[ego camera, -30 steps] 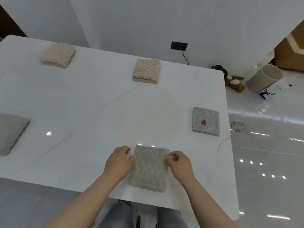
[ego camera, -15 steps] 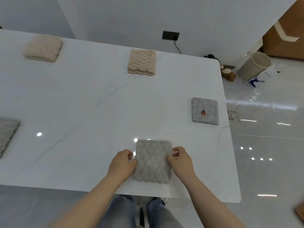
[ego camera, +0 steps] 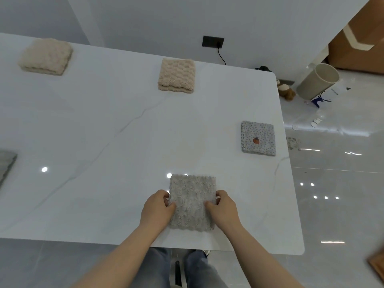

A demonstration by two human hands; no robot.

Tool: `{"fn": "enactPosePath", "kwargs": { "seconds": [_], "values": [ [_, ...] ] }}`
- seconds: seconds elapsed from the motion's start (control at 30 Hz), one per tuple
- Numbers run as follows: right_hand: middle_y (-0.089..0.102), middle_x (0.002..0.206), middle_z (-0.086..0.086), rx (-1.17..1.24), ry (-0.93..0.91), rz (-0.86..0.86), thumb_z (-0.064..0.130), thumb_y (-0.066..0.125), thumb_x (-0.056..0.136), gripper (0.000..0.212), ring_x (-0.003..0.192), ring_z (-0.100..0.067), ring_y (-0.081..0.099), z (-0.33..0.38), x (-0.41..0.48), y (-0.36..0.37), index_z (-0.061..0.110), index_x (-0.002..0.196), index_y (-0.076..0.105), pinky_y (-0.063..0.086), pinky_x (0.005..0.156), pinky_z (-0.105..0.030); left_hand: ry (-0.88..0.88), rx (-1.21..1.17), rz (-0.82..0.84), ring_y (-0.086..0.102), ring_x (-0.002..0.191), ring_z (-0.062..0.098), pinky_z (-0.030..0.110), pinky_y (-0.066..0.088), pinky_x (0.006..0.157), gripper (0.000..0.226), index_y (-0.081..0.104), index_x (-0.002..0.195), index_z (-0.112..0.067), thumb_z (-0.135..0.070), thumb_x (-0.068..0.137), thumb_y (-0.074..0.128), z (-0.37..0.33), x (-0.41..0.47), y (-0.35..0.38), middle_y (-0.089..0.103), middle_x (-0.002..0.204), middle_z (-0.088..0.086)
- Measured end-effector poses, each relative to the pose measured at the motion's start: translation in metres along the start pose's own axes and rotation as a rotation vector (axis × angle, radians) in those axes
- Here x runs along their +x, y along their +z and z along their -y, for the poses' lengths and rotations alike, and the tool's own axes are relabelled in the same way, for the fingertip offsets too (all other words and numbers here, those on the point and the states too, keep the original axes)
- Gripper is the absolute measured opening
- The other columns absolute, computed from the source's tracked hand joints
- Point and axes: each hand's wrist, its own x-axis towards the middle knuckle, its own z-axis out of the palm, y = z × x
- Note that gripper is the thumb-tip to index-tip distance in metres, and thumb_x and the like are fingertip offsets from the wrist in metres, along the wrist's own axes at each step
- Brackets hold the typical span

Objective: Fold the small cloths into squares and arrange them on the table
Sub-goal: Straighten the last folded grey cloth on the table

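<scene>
One grey cloth point(ego camera: 192, 201) lies flat, folded to a rough square, near the front edge of the table point(ego camera: 104, 142). The left hand point(ego camera: 158, 208) pinches its left side and the right hand point(ego camera: 223, 207) its right side, thumbs on top and fingers curled at the edges. The fold looks done, so this seems to be the placing step. The next move likely calls for a slight straightening, then letting go. Four more folded cloths sit well apart: a spotted cloth point(ego camera: 258, 138) to the right, a beige cloth point(ego camera: 176, 75) beyond, a cream cloth point(ego camera: 45, 56) far left, and a dark cloth point(ego camera: 6, 165) cut off at the left border.
</scene>
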Motion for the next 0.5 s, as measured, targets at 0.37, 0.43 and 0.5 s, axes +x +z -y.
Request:
{"fn": "enactPosePath", "kwargs": {
  "seconds": [0.37, 0.43, 0.5],
  "values": [
    [0.049, 0.07, 0.01, -0.026, -0.05, 0.003, 0.013, 0.057, 0.089, 0.01, 0.059, -0.002, 0.044, 0.02, -0.002, 0.026, 0.013, 0.092, 0.048, 0.036, 0.047, -0.01, 0.005, -0.004, -0.039, 0.056, 0.079, 0.016, 0.026, 0.042, 0.067, 0.017, 0.06, 0.101, -0.013, -0.019, 0.085, 0.062, 0.024, 0.009, -0.023, 0.059, 0.084, -0.002],
    [0.048, 0.07, 0.009, -0.017, -0.05, 0.007, 0.013, 0.057, 0.089, 0.01, 0.058, -0.003, 0.044, 0.025, -0.003, 0.032, 0.013, 0.092, 0.048, 0.035, 0.045, -0.012, 0.01, -0.004, -0.046, 0.056, 0.079, 0.016, 0.025, 0.039, 0.066, 0.017, 0.059, 0.102, -0.013, -0.019, 0.086, 0.062, 0.028, 0.011, -0.028, 0.058, 0.084, -0.002],
    [0.05, 0.071, 0.009, -0.014, -0.049, 0.008, 0.014, 0.057, 0.089, 0.009, 0.059, -0.003, 0.045, 0.03, -0.003, 0.038, 0.013, 0.094, 0.049, 0.031, 0.046, -0.014, 0.011, -0.001, -0.049, 0.055, 0.08, 0.016, 0.025, 0.039, 0.067, 0.018, 0.059, 0.102, -0.013, -0.019, 0.086, 0.062, 0.032, 0.012, -0.033, 0.058, 0.085, -0.001]
  ]
}}
